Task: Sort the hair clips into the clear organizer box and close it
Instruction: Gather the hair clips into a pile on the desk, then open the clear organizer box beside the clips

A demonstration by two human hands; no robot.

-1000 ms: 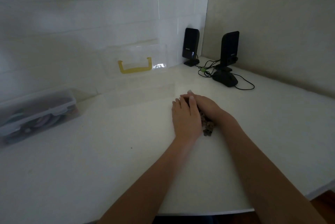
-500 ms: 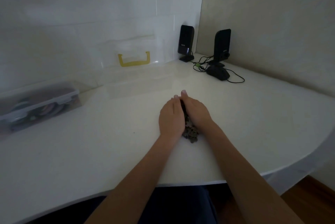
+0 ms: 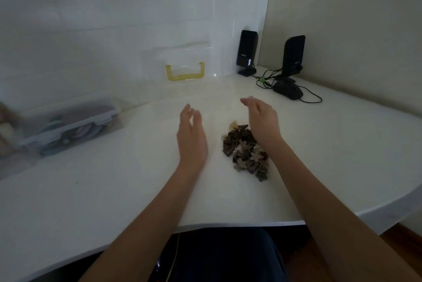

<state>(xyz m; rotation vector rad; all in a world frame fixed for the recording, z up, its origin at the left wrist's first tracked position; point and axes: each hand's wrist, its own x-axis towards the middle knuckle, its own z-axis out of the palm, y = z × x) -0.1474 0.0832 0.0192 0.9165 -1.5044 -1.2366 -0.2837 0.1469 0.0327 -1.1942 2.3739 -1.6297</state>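
A heap of small brown and beige flower-shaped hair clips (image 3: 245,150) lies on the white table (image 3: 114,186). My left hand (image 3: 191,135) hovers just left of the heap, fingers straight, holding nothing. My right hand (image 3: 262,122) is raised over the heap's right side, fingers relaxed and empty; its wrist hides part of the heap. The clear organizer box (image 3: 182,92) stands open behind the hands, its lid with a yellow handle (image 3: 185,71) leaning against the wall.
A closed clear container (image 3: 68,122) with colourful items sits at the left. Two black speakers (image 3: 247,52) (image 3: 293,55), a dark mouse-like object (image 3: 288,90) and cables occupy the back right corner. The table's curved front edge runs near my lap.
Both hands, which were cupped together around the clips, have parted and lifted, leaving the heap exposed on the table. The camera view has tilted downward.
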